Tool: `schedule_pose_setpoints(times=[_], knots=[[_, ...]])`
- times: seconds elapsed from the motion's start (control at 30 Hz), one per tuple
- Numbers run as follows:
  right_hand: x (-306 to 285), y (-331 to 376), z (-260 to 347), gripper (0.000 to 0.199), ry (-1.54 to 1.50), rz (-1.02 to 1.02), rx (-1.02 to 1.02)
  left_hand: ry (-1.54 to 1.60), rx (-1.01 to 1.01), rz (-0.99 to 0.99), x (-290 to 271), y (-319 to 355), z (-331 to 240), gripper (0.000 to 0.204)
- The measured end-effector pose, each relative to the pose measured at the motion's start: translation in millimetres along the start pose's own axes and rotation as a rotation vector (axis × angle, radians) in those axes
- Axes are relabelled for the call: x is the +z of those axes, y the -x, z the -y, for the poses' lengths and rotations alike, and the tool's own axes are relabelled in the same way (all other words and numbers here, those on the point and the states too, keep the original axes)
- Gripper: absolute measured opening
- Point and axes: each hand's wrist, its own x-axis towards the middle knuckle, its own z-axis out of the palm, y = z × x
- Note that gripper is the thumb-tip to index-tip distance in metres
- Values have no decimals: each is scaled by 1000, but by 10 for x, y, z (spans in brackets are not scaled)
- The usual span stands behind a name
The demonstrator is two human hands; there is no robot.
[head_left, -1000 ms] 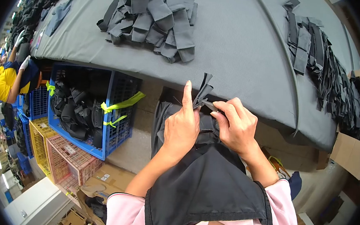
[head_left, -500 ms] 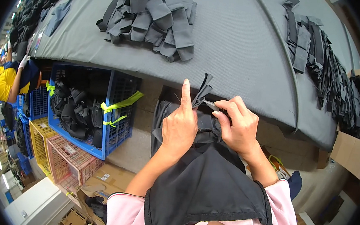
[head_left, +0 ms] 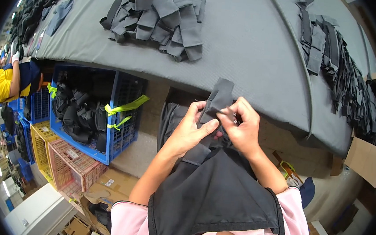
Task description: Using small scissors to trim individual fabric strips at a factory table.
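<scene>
A dark grey fabric strip (head_left: 220, 93) stands up from my left hand (head_left: 188, 134), its fingers and thumb closed on the lower part. Its top end stands out against the grey table cover. Close against the strip's right side, my right hand (head_left: 244, 130) is closed around small thread snips (head_left: 237, 119), dark with a metal tip. Motion smears that tip, so I cannot tell whether it touches the cloth. Below both hands, more dark cloth lies over my lap, beside the black apron (head_left: 217, 190).
A heap of grey fabric strips (head_left: 160, 20) lies on the covered table (head_left: 242, 42). Another long pile (head_left: 342, 68) runs along the right. At left stand a blue crate (head_left: 112, 129) of black pieces and a pink crate (head_left: 76, 157). A person in yellow (head_left: 5, 85) works far left.
The strip has turned its broad face into view and stands wider. My left index finger, pointing up before, has bent down around the cloth. My right hand has shifted slightly left and down.
</scene>
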Motion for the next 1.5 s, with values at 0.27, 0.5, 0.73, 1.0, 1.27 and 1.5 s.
schedule_pose_setpoints(times=[0.27, 0.5, 0.73, 1.0, 1.27, 1.5], knots=[[71, 135, -100, 26, -2, 102, -36, -244, 20, -159, -81, -17, 192, 42], [-29, -43, -10, 24, 112, 289, -94, -405, 12, -58, -96, 31, 19, 31], [-166, -145, 52, 25, 112, 391, -43, -63, -98, 133, -222, 58, -76, 28], [-353, -264, 67, 27, 235, 549, -201, -90, -150, 217, -194, 52, -125, 27], [-321, -222, 25, 29, 253, 520, -301, -40, -189, 219, -138, 58, -129, 25], [-361, -188, 42, 29, 158, 432, -220, -106, -176, 229, -206, 39, -94, 31]])
